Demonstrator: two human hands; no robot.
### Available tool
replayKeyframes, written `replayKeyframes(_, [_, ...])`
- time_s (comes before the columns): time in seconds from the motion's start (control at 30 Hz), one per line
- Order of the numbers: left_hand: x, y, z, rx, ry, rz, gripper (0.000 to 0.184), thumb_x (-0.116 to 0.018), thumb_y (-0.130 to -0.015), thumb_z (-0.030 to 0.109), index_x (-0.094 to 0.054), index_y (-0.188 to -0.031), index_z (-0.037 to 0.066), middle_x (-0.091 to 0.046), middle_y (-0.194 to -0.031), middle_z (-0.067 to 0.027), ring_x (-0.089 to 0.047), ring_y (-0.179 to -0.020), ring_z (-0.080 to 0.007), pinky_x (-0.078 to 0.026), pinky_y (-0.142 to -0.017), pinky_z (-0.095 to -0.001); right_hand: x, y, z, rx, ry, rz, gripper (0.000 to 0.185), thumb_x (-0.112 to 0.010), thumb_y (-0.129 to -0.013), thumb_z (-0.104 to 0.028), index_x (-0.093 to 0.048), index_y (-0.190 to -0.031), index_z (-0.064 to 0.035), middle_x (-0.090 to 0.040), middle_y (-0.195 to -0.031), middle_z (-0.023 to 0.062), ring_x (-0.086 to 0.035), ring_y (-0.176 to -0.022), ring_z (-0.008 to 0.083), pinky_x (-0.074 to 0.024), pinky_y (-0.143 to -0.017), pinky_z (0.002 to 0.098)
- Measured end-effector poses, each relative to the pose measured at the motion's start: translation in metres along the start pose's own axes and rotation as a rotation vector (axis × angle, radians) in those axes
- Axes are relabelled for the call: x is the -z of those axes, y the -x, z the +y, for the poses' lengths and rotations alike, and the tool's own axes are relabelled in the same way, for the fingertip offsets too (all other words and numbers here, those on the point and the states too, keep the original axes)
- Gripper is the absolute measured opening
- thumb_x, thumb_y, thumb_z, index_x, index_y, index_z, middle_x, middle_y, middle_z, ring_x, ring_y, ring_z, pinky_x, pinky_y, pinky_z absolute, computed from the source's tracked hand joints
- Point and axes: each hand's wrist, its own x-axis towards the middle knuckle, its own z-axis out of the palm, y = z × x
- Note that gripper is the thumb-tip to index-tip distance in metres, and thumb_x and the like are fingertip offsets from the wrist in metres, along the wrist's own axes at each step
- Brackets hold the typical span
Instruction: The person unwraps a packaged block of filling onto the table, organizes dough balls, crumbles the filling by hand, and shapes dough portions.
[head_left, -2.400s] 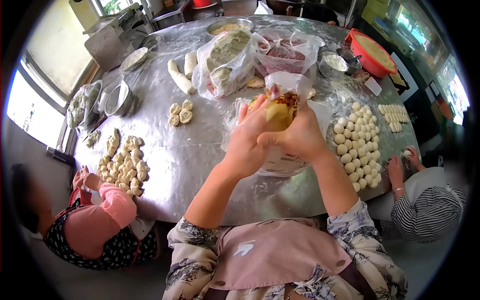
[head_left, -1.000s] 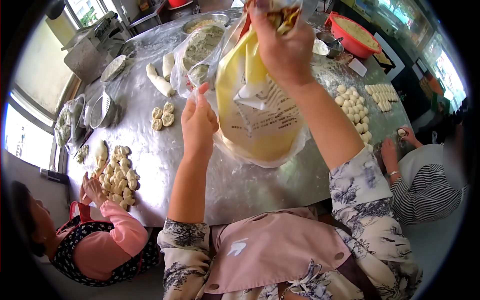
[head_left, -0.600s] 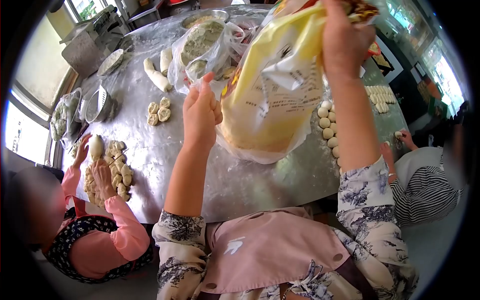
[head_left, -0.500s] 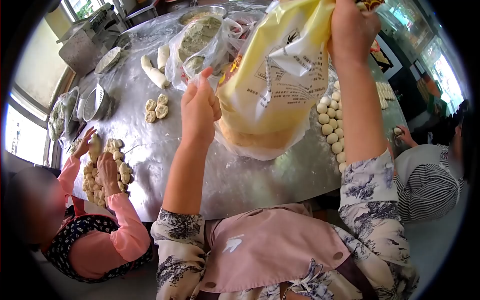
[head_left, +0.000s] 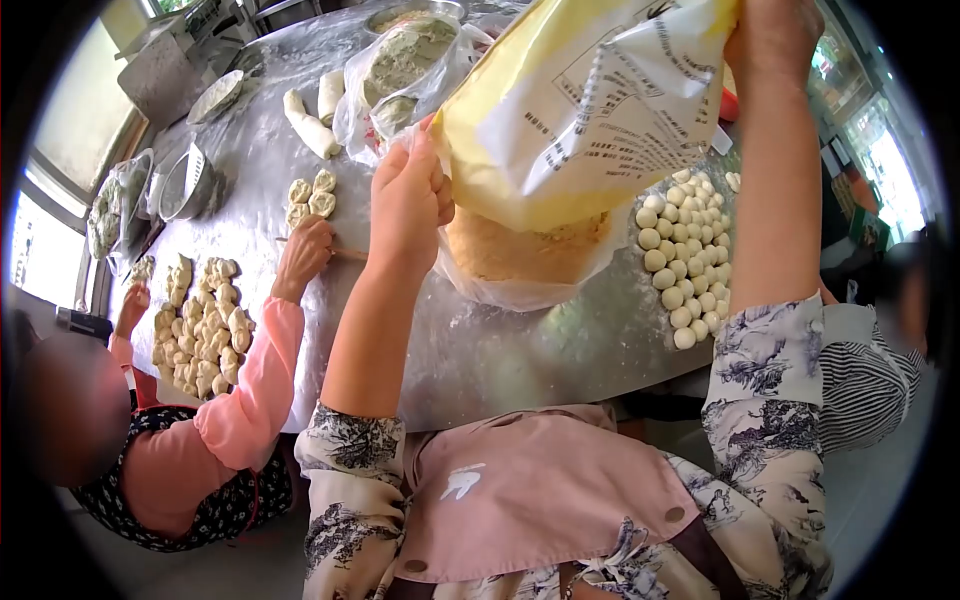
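A yellow-and-white printed plastic bag hangs tilted over the table, its upper right corner in my closed right hand. Beneath it sits a mass of tan, crumbly filling in a clear plastic bag. My left hand is closed, pinching the clear bag's edge at its left side; the fingertips are partly hidden by the plastic. The printed bag's lower end overlaps the top of the filling.
Rows of white dough balls lie to the right. Behind are a bag of greenish filling and dough rolls. At left, a co-worker's hand holds a thin stick near cut dough pieces. Another person is at right.
My right hand has moved right, pulling the printed bag up and right, so more filling shows. My left hand shifted slightly right. The left co-worker's hand left the dough and now holds a stick.
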Motion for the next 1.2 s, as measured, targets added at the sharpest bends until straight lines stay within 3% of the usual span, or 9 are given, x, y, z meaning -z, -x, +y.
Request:
replayKeyframes(0.07, [0.002, -0.001, -0.001, 0.013, -0.009, 0.024, 0.037, -0.045, -0.103, 0.028, -0.049, -0.129, 0.002, -0.029, -0.061, 0.0071, -0.027, -0.048, -0.0047, -0.022, -0.045, -0.0226, 0.006, -0.002, -0.005, 0.029, 0.02, -0.035, 0.023, -0.069, -0.086, -0.026, -0.065, -0.095, -0.0051, -0.064, -0.085, 0.005, -0.061, -0.074, 0.0172, -0.0479, -0.066, 0.0303])
replayKeyframes(0.17, [0.001, 0.002, 0.001, -0.007, -0.003, -0.024, 0.024, -0.043, -0.103, 0.028, -0.053, -0.112, 0.008, -0.028, -0.061, 0.0068, -0.024, -0.048, -0.0044, -0.02, -0.045, -0.0223, 0.019, -0.02, -0.009, -0.031, -0.018, -0.054, 0.027, -0.066, -0.086, -0.028, -0.06, -0.101, -0.0067, -0.06, -0.092, 0.0059, -0.058, -0.08, 0.0182, -0.0456, -0.072, 0.0312])
replayKeyframes(0.37, [0.004, 0.002, 0.0, -0.019, -0.002, -0.062, 0.041, -0.046, -0.103, 0.029, -0.046, -0.132, 0.0, -0.028, -0.061, 0.0078, -0.025, -0.049, -0.0036, -0.022, -0.045, -0.0218, 0.039, -0.041, -0.014, -0.074, -0.045, -0.068, 0.036, -0.06, -0.086, -0.031, -0.05, -0.113, -0.0101, -0.052, -0.107, 0.0077, -0.052, -0.094, 0.0204, -0.0409, -0.082, 0.033])
replayKeyframes(0.47, [0.0, 0.003, 0.001, -0.017, -0.032, -0.063, 0.044, -0.042, -0.104, 0.032, -0.046, -0.135, 0.002, -0.024, -0.061, 0.0066, -0.022, -0.05, -0.0042, -0.02, -0.046, -0.0218, 0.045, -0.048, -0.016, -0.079, -0.049, -0.066, 0.041, -0.056, -0.086, -0.033, -0.045, -0.119, -0.0118, -0.049, -0.114, 0.0087, -0.049, -0.101, 0.0215, -0.0386, -0.087, 0.034])
replayKeyframes(1.0, [0.0, 0.005, -0.002, -0.037, -0.062, -0.078, 0.042, -0.044, -0.104, 0.033, -0.051, -0.132, 0.002, -0.025, -0.063, 0.0071, -0.023, -0.05, -0.004, -0.02, -0.046, -0.0216, 0.073, -0.083, -0.039, -0.017, -0.028, -0.043, 0.071, -0.039, -0.087, -0.042, -0.018, -0.151, -0.0208, -0.029, -0.153, 0.0136, -0.033, -0.138, 0.0272, -0.0263, -0.115, 0.0389])
replayKeyframes(1.2, [-0.001, 0.005, -0.003, -0.035, -0.077, -0.058, 0.041, -0.044, -0.103, 0.033, -0.052, -0.131, 0.003, -0.025, -0.063, 0.0073, -0.022, -0.05, -0.0039, -0.02, -0.046, -0.0214, 0.07, -0.112, -0.065, 0.066, 0.12, -0.021, 0.047, -0.043, -0.085, -0.041, -0.058, -0.118, -0.0101, -0.058, -0.124, 0.009, -0.053, -0.114, 0.0223, -0.0362, -0.102, 0.0428])
